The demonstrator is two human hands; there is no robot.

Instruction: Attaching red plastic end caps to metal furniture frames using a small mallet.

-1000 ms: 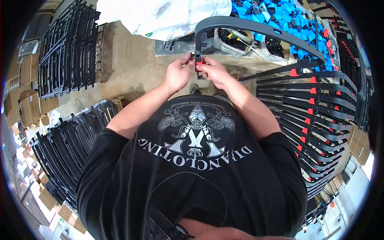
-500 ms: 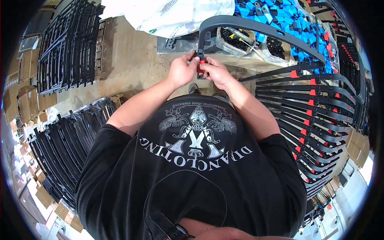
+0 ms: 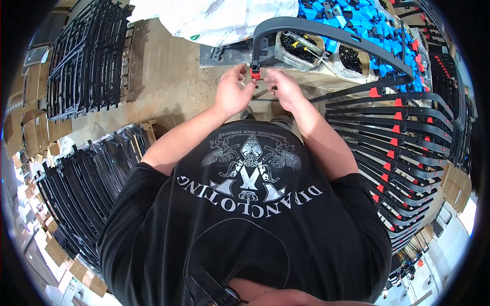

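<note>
A black curved tubular frame (image 3: 291, 23) arches over the table's near edge, its left leg coming down between my hands. On that leg's lower end sits a red plastic piece (image 3: 255, 74). My left hand (image 3: 235, 92) is just left of the piece, thumb and fingers apart, holding nothing I can see. On the other side, my right hand (image 3: 285, 91) stands slightly off the piece with its fingers curled. A small dark spot shows at its fingertips, too small to name.
Beyond the frame, bins of small black parts (image 3: 351, 60), a yellow-handled screwdriver (image 3: 304, 47) and a heap of blue plastic pieces (image 3: 362, 28) lie on the table. Similar frames with red pieces (image 3: 393, 153) are stacked at right. Black racks (image 3: 87, 61) stand at left.
Both hands have let go of the red piece and moved apart. The piece now shows plainly, slightly higher on the leg. The frame has barely moved.
</note>
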